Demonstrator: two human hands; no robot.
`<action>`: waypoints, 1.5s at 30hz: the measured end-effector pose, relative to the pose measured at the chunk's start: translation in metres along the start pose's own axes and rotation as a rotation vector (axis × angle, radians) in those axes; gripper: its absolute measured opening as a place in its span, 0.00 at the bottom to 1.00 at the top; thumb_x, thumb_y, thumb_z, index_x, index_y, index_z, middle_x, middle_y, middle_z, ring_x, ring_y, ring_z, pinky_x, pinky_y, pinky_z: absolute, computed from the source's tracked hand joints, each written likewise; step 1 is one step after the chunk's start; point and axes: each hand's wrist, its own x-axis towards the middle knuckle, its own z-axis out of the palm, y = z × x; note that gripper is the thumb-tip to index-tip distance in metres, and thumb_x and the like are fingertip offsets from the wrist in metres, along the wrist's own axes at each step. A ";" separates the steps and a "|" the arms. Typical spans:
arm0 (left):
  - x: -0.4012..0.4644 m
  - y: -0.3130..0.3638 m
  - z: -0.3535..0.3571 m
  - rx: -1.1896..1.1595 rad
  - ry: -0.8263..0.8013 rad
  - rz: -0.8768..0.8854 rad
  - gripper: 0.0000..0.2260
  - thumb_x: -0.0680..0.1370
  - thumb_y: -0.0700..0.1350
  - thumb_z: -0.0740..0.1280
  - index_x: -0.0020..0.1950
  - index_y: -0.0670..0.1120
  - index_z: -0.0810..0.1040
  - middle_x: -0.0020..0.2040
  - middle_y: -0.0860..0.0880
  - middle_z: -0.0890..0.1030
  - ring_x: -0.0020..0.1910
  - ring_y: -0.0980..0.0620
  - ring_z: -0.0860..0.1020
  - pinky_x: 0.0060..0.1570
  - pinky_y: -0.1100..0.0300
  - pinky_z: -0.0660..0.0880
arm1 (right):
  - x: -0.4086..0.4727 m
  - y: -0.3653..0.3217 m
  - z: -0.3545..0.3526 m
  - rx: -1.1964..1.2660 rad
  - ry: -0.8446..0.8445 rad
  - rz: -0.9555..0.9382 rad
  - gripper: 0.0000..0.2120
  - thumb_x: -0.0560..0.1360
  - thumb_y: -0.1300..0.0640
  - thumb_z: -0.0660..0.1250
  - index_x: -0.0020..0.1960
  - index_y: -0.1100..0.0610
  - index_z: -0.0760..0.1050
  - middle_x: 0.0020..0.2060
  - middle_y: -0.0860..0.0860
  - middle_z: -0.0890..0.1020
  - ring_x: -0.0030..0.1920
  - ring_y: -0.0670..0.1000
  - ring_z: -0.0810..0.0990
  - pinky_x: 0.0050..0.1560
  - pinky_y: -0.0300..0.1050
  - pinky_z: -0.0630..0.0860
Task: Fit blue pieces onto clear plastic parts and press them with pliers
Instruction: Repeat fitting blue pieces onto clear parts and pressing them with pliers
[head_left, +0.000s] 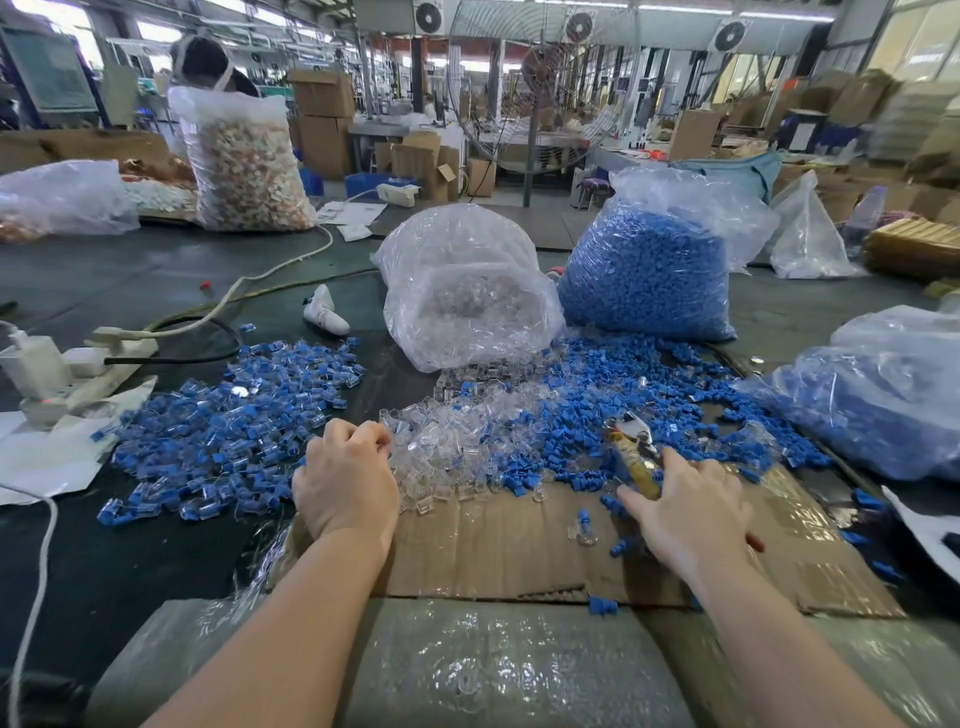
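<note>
left hand (345, 480) curled in glossy clear plastic parts (441, 447); right hand (691, 506) gripping yellow-handled pliers (631, 452)

A white power strip (78, 364) w/ plugged adapter (32, 358) is seen at left edge, white cable (270, 270) routed away across the dark table (130, 280). A bag of orange-white scrap (244, 161) is stood at rear left. A large fan (535, 88) is positioned behind, centre. Cardboard boxes (322, 119) are stacked beyond.
</note>
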 end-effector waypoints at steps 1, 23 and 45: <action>0.001 -0.002 0.000 0.025 0.000 0.007 0.08 0.79 0.49 0.62 0.56 0.55 0.78 0.50 0.51 0.73 0.48 0.51 0.69 0.47 0.55 0.65 | 0.001 0.002 0.000 -0.015 -0.005 0.010 0.25 0.74 0.37 0.60 0.62 0.54 0.67 0.60 0.57 0.71 0.62 0.59 0.67 0.59 0.52 0.65; -0.056 0.047 0.030 -0.447 -0.206 0.488 0.10 0.77 0.42 0.65 0.57 0.48 0.78 0.48 0.57 0.75 0.49 0.61 0.67 0.53 0.78 0.60 | -0.006 0.001 0.002 -0.085 0.187 -0.180 0.28 0.76 0.41 0.60 0.72 0.52 0.62 0.64 0.54 0.69 0.65 0.55 0.66 0.65 0.47 0.62; -0.064 0.051 0.035 -0.443 -0.387 0.605 0.10 0.77 0.51 0.65 0.57 0.52 0.78 0.50 0.56 0.76 0.52 0.59 0.70 0.55 0.66 0.67 | -0.017 -0.027 0.010 0.129 -0.074 -0.347 0.09 0.76 0.54 0.66 0.56 0.52 0.78 0.51 0.49 0.82 0.50 0.50 0.79 0.53 0.43 0.75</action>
